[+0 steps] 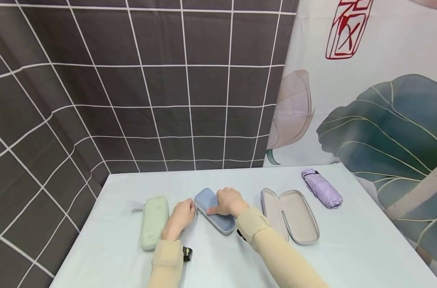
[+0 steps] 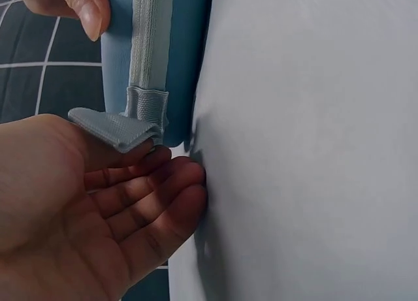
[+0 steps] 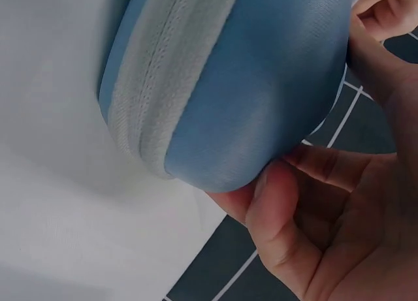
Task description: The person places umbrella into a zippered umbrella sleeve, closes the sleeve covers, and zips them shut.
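Observation:
A blue zippered pencil case (image 1: 206, 199) lies slantwise on the white table, its pale zip running along the side. My right hand (image 1: 230, 202) grips it from above, the thumb on the lid; in the right wrist view, fingertips (image 3: 271, 190) touch its rounded end. At the opposite end, my left hand (image 1: 182, 216) has curled fingers and pinches the grey fabric tab (image 2: 117, 128) by the zip. The tab partly hides the pinching fingers. Left of that hand lies a closed light green pencil case (image 1: 154, 224).
An opened case (image 1: 300, 218) with a beige inside lies to the right of my right forearm. A folded purple umbrella (image 1: 322, 189) rests near the table's back right corner. Behind the table (image 1: 106, 240) hang a dark grid-lined cloth (image 1: 160, 88) and a printed white cloth (image 1: 308, 36).

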{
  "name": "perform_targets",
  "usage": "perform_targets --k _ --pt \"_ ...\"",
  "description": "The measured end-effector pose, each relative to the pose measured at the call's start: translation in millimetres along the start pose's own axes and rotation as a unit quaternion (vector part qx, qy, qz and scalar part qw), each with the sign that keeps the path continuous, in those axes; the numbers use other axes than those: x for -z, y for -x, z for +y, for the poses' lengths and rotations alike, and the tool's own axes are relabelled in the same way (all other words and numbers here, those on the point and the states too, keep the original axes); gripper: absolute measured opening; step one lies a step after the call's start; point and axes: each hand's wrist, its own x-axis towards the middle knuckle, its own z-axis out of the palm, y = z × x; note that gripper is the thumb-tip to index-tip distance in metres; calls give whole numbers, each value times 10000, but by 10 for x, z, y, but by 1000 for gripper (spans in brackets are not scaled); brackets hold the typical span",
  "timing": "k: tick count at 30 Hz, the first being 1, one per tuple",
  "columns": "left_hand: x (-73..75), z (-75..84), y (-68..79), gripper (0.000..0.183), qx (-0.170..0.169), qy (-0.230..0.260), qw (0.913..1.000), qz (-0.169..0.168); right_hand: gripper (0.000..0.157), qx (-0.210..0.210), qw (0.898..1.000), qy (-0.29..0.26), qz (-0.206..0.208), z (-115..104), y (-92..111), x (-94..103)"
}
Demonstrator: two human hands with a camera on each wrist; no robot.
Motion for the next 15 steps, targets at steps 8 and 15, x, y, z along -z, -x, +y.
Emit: perform_targets --k 8,15 --pt "6 39 -38 20 -5 -83 9999 -114 70 -262 9989 -350 142 -40 16 -42" --pt "4 60 -117 19 -163 -200 9996 -104 74 -500 9948 -837 286 -62 60 -87"
